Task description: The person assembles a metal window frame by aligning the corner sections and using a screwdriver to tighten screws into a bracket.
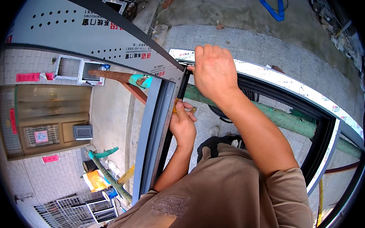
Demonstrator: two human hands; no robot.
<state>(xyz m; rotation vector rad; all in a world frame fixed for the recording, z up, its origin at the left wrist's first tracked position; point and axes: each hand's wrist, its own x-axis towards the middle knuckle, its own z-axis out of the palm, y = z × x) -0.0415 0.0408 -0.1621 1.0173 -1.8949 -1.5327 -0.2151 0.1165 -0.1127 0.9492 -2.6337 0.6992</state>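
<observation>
Light: bright, even daylight, soft shadows.
Sharpness: mostly crisp throughout.
Edges: strong fisheye bending, black corners.

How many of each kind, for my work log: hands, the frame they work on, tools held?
Hands: 2 (left hand, right hand)
Frame: 1
Tool, yellow-handled, in the left hand: 1
Total: 4

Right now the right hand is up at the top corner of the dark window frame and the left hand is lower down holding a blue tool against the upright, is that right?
Not quite. In the head view the tool in the left hand looks yellow, not blue. The rest holds: the right hand is at the top corner of the dark window frame, with the left hand lower against the upright.
</observation>
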